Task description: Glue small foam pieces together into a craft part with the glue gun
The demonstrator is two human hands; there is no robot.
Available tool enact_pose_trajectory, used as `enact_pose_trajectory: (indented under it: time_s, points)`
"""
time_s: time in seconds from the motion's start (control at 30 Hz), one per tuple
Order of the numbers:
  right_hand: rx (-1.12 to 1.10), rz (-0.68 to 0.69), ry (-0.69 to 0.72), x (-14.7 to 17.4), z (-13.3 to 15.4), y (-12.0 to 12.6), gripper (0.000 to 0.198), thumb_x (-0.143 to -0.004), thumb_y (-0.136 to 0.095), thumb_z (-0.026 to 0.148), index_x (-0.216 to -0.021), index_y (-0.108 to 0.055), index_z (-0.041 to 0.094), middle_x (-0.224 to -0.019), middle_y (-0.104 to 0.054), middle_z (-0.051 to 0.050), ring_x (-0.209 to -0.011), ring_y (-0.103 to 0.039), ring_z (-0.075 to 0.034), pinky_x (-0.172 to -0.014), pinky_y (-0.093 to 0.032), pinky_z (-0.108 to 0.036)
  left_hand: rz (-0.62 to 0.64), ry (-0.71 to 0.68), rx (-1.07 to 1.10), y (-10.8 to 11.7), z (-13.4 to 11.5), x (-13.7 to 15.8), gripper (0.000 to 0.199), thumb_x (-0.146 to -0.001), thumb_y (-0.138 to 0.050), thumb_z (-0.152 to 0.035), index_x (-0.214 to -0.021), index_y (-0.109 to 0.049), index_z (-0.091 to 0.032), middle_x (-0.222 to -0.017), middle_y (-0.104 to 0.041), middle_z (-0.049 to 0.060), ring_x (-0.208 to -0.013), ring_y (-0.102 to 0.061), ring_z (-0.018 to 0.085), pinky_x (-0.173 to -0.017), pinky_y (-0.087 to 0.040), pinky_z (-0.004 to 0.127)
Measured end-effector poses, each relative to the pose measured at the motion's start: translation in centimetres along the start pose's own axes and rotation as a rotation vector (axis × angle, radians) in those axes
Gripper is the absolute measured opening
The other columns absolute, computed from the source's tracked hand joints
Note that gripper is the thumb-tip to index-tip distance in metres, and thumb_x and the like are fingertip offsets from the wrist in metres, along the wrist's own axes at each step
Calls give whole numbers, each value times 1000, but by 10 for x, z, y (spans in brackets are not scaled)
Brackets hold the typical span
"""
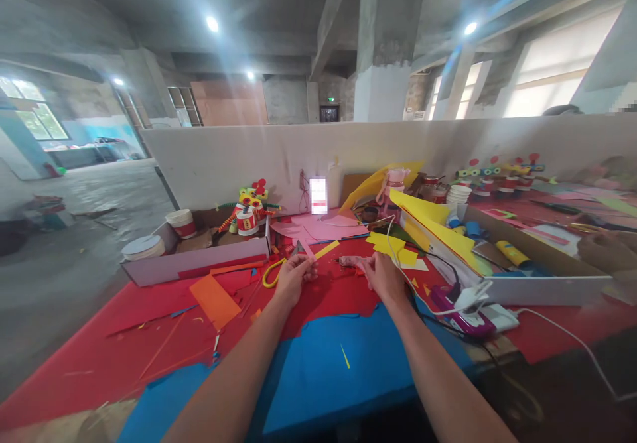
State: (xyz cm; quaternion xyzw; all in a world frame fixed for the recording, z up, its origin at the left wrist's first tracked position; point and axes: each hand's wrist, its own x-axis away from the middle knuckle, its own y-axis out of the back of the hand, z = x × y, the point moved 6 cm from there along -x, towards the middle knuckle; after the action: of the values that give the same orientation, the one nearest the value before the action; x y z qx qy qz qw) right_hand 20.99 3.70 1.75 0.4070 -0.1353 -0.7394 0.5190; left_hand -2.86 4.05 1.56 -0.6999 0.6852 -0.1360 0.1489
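Observation:
My left hand (294, 276) is closed, pinching a pink paper strip (307, 251) and a yellow paper strip (327, 251) that meet at an angle. To its right, my right hand (385, 277) is wrapped round a pinkish glue gun (354, 261), whose nozzle points left toward the strips with a small gap between. Beside my left hand lie yellow-handled scissors (271, 274), partly hidden by it. Under both hands is red covering (328, 304), with blue sheet (348, 357) nearer to me. A thin yellow sliver (345, 357) rests on the blue.
A box (199, 260) at left holds paper cups and a cup figure (247, 221). At right stands a box (547, 290) with coloured rolls, near a purple power strip (465, 314) and cords. Pink sheets (323, 227) and a lit phone-like screen (318, 196) are at the back.

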Motion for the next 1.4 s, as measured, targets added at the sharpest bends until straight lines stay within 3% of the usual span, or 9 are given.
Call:
enact_pose_trajectory:
  time_s: [0.07,0.2,0.3,0.53,0.7,0.77,0.93,1.17,1.4]
  points:
    - [-118,-27,-15,-1,19,-6,16,-82,-57,36,-76,-57,21,-79,-66,-7,-80,-63,-23,-73,-47,-34,20,20,20,-2,1,1,37,-51,-86,-31,-71,-60,-13,-64,-68,3,-49,-58,8,-50,-50,21]
    - [-846,357,-104,2,68,-57,26,-68,-70,41,-80,-61,20,-79,-69,-3,-76,-65,-19,-71,-51,-32,66,27,29,-4,1,2,35,-53,-86,-32,-70,-61,-13,-62,-66,2,-49,-57,8,-50,-49,20]
    - [-1082,395,-162,5,85,-77,32,-63,-74,46,-74,-65,18,-70,-69,-2,-71,-65,-19,-71,-52,-33,107,6,-11,-5,0,3,33,-55,-84,-33,-67,-61,-13,-59,-64,1,-46,-54,7,-49,-47,20]
    - [-944,194,-153,8,65,-74,25,-68,-69,43,-70,-67,18,-71,-71,-4,-69,-64,-20,-67,-51,-31,93,-44,-167,-10,2,4,30,-58,-81,-35,-66,-61,-13,-54,-62,1,-44,-52,8,-43,-36,18]
    - [-843,175,-177,8,63,-70,23,-69,-67,40,-60,-63,20,-61,-67,-4,-63,-62,-20,-60,-48,-30,73,-68,-205,-12,2,4,32,-57,-81,-37,-63,-60,-14,-52,-62,0,-42,-51,8,-43,-36,18]
    - [-926,239,-183,8,69,-70,22,-67,-68,40,-60,-63,19,-61,-67,-3,-64,-62,-20,-61,-48,-29,55,-76,-206,-10,0,3,32,-56,-82,-37,-61,-60,-14,-52,-62,1,-41,-51,7,-42,-35,18]
    - [-1378,487,-284,13,81,-80,23,-62,-75,39,-68,-64,20,-68,-69,-1,-68,-65,-18,-65,-51,-29,56,-41,-103,-9,-4,3,33,-53,-84,-34,-62,-59,-14,-51,-61,0,-40,-50,7,-42,-39,20]
    - [-1601,479,-431,18,73,-97,32,-56,-85,34,-77,-65,20,-68,-67,2,-62,-62,-11,-64,-50,-23,94,-17,-118,-11,-1,4,33,-54,-83,-35,-61,-57,-15,-48,-57,-3,-37,-47,6,-39,-37,19]
    - [-1578,485,-490,22,71,-100,37,-53,-88,35,-75,-62,19,-66,-66,3,-60,-62,-9,-65,-52,-22,90,-31,-155,-12,-1,5,29,-53,-82,-29,-61,-58,-14,-49,-59,-2,-38,-47,6,-39,-38,19]
